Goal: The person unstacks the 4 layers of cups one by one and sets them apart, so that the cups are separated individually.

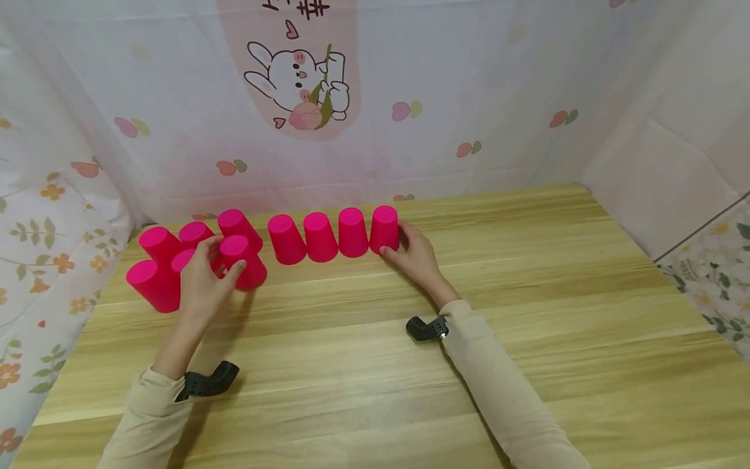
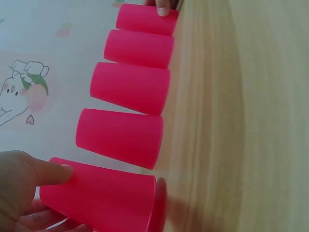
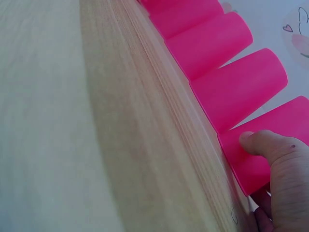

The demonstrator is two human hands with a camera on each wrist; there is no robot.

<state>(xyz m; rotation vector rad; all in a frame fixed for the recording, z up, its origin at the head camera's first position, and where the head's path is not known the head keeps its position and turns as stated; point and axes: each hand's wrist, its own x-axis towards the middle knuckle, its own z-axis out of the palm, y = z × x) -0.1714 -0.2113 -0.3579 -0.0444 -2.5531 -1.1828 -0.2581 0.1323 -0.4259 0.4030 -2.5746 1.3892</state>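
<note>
Hot-pink tapered plastic-looking cup (image 1: 253,270), mouth down, long axis near upright, pinched between thumb and fingers of the left hand (image 1: 205,283), just left of a row of four matching inverted cups (image 1: 320,241); whether it touches the pale wood-grain tabletop (image 1: 351,339), cannot tell. Right hand (image 1: 417,257), farther from it, curls thumb and fingers round the row's rightmost cup (image 1: 385,231). Other pink cups (image 1: 154,288) stand inverted at far left, insides hidden.

The cups (image 1: 321,240) are plain hot pink, the table (image 1: 340,365) streaked yellow-brown, the sleeves (image 1: 498,384) beige.
</note>
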